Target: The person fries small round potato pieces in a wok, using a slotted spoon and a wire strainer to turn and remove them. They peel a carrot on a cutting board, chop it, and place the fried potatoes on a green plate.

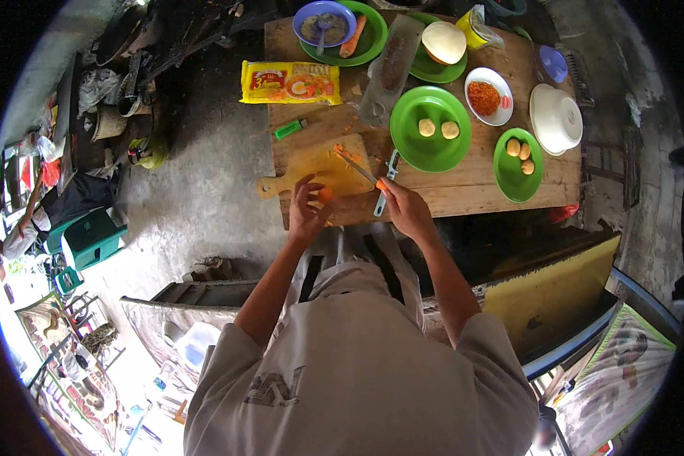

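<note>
My left hand [310,208] holds a short piece of carrot [325,195] between its fingers, above the near edge of a wooden cutting board [308,168]. In my right hand [404,208] is a knife by its orange handle, its blade [358,169] pointing up and left across the board. Orange carrot bits [349,155] lie by the blade's tip at the board's far right. A peeler with a pale blue handle [380,204] rests just left of my right hand. Beyond it stands a green plate [430,154] with two pale dough balls [426,127].
Farther back on the wooden table [490,188] are a yellow noodle packet [290,83], a green lighter [290,129], a stone slab [391,68], a purple bowl [324,23] and a whole carrot [353,37]. To the right are a bowl of orange bits [483,98] and a plate of brown balls [518,185].
</note>
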`<state>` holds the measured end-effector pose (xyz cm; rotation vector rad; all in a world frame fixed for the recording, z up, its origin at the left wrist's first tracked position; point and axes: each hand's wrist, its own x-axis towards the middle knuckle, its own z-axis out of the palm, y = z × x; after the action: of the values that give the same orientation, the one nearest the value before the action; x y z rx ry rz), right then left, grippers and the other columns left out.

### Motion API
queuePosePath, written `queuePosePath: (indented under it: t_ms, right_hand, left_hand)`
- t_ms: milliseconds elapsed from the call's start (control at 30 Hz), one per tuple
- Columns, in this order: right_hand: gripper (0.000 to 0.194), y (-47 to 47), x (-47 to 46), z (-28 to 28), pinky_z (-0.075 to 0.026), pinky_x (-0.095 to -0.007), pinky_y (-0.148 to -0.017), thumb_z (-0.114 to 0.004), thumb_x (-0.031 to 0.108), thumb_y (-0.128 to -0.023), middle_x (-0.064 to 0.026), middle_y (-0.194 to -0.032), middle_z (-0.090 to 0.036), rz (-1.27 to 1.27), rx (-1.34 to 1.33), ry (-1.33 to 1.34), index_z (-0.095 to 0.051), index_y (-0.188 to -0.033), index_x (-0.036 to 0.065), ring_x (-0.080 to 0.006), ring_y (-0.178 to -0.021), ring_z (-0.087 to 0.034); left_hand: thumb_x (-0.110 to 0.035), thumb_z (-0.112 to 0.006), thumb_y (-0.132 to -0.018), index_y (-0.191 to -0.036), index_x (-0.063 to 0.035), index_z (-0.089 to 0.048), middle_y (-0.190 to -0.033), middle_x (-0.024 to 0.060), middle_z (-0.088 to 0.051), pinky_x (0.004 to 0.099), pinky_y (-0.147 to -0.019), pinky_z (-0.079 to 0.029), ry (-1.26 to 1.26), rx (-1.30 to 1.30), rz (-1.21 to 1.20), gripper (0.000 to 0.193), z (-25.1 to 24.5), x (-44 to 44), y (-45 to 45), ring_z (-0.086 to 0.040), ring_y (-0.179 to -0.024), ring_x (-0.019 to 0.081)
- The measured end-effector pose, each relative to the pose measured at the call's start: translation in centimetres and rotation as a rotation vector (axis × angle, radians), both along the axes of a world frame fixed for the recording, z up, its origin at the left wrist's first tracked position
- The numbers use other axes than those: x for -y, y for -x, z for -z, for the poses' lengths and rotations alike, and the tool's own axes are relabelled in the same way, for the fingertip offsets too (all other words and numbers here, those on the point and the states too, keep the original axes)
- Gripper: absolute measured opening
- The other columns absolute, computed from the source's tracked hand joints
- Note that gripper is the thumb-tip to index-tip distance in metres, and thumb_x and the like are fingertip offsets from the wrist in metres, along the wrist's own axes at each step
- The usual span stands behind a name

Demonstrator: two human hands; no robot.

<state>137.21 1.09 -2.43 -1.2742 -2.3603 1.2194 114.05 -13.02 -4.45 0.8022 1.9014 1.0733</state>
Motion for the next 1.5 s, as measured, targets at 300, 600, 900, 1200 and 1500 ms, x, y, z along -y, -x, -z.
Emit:
queuePosePath:
  t_ms: [300, 600, 900, 1200, 1500]
  right_hand:
    - [0.034, -6.2, -2.3, -2.0, -0.058, -0.0465, -0.08, -0.057, 0.03, -0.105, -0.0158, -0.108, -0.075, -0.209, 0.238, 0.049, -0.066, -0.133, 0.015, -0.0353, -0.096, -0.073]
    - [0.036, -2.6, -4.2, -1.0, -0.055, -0.0465, -0.084, -0.052, 0.026, -0.108, -0.0211, -0.115, -0.072, -0.064, 0.056, 0.002, -0.061, -0.139, 0.009, -0.0393, -0.101, -0.07]
    - [0.044, 1.0, 4.7, 1.5, -0.055, -0.0502, -0.086, -0.055, 0.013, -0.103, -0.0225, -0.11, -0.068, 0.11, 0.03, -0.097, -0.051, -0.147, 0.007, -0.0421, -0.1, -0.068]
    - [0.051, 3.8, 3.7, 1.3, -0.056, -0.0526, -0.077, -0.064, 0.012, -0.095, -0.019, -0.098, -0.065, 0.11, 0.199, -0.212, -0.054, -0.145, 0.015, -0.0408, -0.089, -0.068]
    - [0.045, 3.0, -0.5, -0.3, -0.054, -0.0477, -0.076, -0.062, 0.014, -0.097, -0.0142, -0.098, -0.065, -0.117, 0.317, -0.347, -0.059, -0.141, 0.021, -0.0338, -0.088, -0.067]
  left_hand:
    - [-0.015, -0.08, -0.084, -0.118, 0.0017, -0.063, -0.167, 0.0246, -0.024, 0.036, -0.075, -0.059, -0.015, -0.093, 0.261, 0.041, -1.4, -1.8, 1.8, -0.072, -0.087, 0.0263]
    - [-0.019, -0.077, -0.089, -0.118, 0.003, -0.062, -0.168, 0.0264, -0.019, 0.0382, -0.076, -0.059, 0.004, -0.141, 0.337, 0.039, -0.6, -2.7, 1.8, -0.073, -0.088, 0.0307]
    - [-0.032, -0.072, -0.092, -0.116, 0.0028, -0.063, -0.169, 0.0302, -0.01, 0.0427, -0.083, -0.058, 0.017, -0.2, 0.374, 0.043, -0.5, -3.4, -0.5, -0.074, -0.097, 0.038]
    - [-0.031, -0.07, -0.095, -0.119, 0.0037, -0.059, -0.167, 0.0339, -0.014, 0.0413, -0.08, -0.059, -0.072, -0.098, 0.323, 0.044, 0.5, -3.7, -0.9, -0.074, -0.097, 0.0376]
    - [-0.032, -0.07, -0.097, -0.119, 0.0059, -0.058, -0.168, 0.0309, -0.015, 0.0404, -0.08, -0.06, -0.097, -0.179, 0.293, 0.045, 0.2, -2.8, 0.0, -0.074, -0.094, 0.0367]
